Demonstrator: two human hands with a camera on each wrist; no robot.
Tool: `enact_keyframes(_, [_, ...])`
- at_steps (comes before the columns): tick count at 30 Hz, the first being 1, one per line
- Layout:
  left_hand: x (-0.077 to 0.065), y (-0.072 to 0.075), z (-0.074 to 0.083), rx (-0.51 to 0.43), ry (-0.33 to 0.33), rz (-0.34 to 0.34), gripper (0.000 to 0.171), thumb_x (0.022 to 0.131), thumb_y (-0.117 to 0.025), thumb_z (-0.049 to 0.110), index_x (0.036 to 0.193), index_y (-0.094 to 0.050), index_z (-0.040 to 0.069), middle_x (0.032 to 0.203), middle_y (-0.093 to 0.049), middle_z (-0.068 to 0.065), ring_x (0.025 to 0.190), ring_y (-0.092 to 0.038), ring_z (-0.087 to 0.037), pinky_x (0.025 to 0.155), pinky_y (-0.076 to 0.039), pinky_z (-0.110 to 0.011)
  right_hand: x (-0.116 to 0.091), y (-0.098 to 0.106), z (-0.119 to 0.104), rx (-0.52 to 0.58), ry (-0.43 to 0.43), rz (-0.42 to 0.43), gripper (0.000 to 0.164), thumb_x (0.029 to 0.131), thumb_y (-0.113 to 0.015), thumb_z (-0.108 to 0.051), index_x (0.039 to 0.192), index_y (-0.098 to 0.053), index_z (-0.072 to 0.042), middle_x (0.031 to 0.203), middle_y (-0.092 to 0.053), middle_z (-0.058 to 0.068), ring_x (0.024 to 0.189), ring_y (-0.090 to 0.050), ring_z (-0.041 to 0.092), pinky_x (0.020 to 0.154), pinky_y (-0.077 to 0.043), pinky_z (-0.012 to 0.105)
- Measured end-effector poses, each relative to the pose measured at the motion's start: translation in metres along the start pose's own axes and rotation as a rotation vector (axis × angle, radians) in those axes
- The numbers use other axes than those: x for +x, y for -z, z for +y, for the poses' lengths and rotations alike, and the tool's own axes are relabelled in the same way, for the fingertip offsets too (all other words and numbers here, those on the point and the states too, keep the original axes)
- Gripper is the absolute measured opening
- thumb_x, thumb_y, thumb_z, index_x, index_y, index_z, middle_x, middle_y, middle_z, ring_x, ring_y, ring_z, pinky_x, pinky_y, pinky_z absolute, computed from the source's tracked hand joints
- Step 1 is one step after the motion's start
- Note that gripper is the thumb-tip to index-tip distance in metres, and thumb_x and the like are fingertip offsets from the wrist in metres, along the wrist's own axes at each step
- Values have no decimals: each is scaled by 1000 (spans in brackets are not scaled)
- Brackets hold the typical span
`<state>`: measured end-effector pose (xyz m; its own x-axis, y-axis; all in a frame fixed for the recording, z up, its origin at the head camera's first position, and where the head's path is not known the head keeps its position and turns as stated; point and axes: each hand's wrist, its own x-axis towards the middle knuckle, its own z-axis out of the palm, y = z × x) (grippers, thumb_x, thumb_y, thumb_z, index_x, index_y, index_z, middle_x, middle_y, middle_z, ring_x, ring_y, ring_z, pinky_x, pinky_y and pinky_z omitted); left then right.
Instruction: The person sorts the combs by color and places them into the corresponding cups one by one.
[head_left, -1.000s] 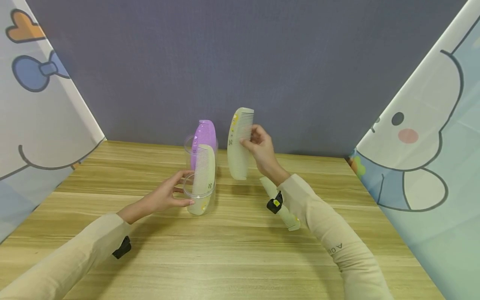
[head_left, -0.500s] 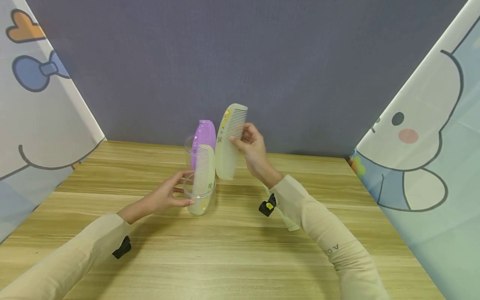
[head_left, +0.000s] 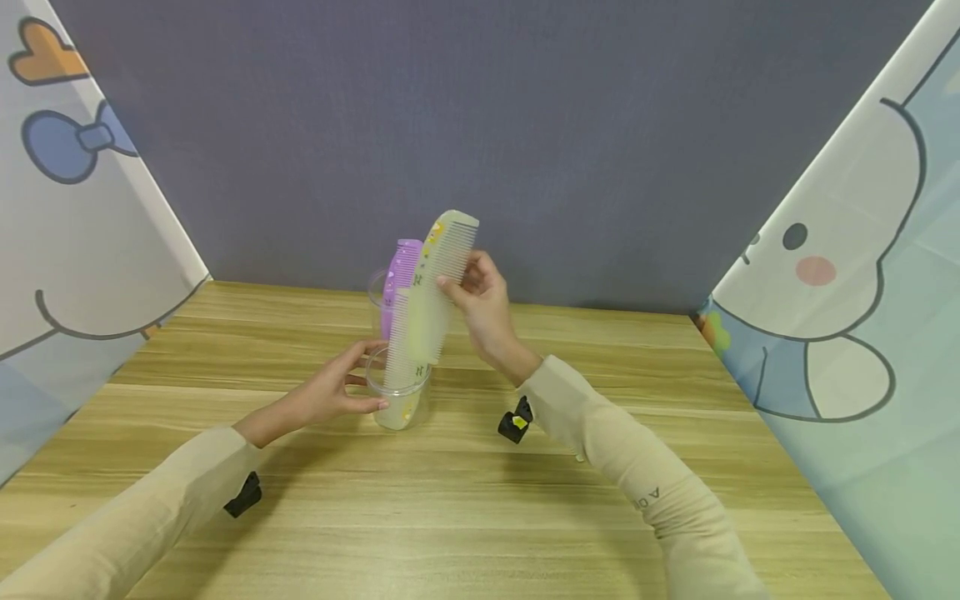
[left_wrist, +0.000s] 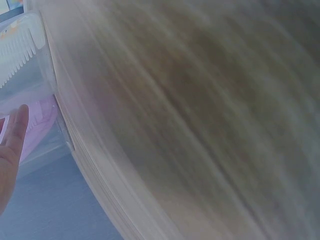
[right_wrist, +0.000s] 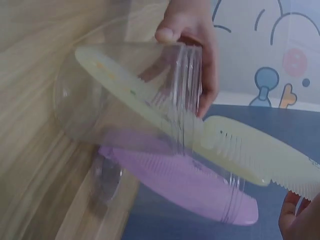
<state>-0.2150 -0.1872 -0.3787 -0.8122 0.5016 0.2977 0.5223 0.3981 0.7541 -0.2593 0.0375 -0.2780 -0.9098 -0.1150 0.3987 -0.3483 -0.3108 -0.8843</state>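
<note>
In the head view my right hand point(head_left: 486, 308) pinches a pale green comb point(head_left: 450, 250) by its toothed side, tilted above the near clear plastic cup point(right_wrist: 75, 110). My left hand point(head_left: 330, 393) grips this cup near its rim, thumb in front and fingers behind. Another pale green comb point(head_left: 397, 354) leans inside the cup, and the held comb overlaps it in the head view. From the right wrist, the held comb's lower end point(right_wrist: 220, 132) appears right at the cup's mouth. A purple comb point(right_wrist: 195, 192) stands in a second clear cup point(head_left: 377, 310) behind.
The wooden table point(head_left: 420, 517) meets a dark grey panel point(head_left: 570, 150) at the back. Printed cartoon panels flank both sides. A further comb lies almost wholly hidden beneath my right sleeve point(head_left: 637, 450). Black wrist straps point(head_left: 243, 496) show at both cuffs.
My right hand has carried its comb leftward over the near cup, tilting the comb's top to the right. The right sleeve now covers the comb on the table. My left hand stays still.
</note>
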Motion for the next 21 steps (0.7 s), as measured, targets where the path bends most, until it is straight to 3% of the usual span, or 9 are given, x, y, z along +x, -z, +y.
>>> enact_keyframes(13, [0,0,-2,-5,-14,2,79,74,-76,18,138,-29,9,130,-46,-19,113,-52,-38,86,-54,-43,-10,-15,12,14,11,49,33,79,-59,13,109,-47,9,106,-60,18,83,-58,10,80,-55,28])
enact_keyframes(21, [0,0,-2,3,-14,-4,78,75,-75,18,137,-29,9,130,-46,-18,113,-52,-37,86,-54,-41,-15,-17,22,-9,-1,27,34,80,-58,13,112,-47,8,112,-57,23,87,-58,12,85,-55,33])
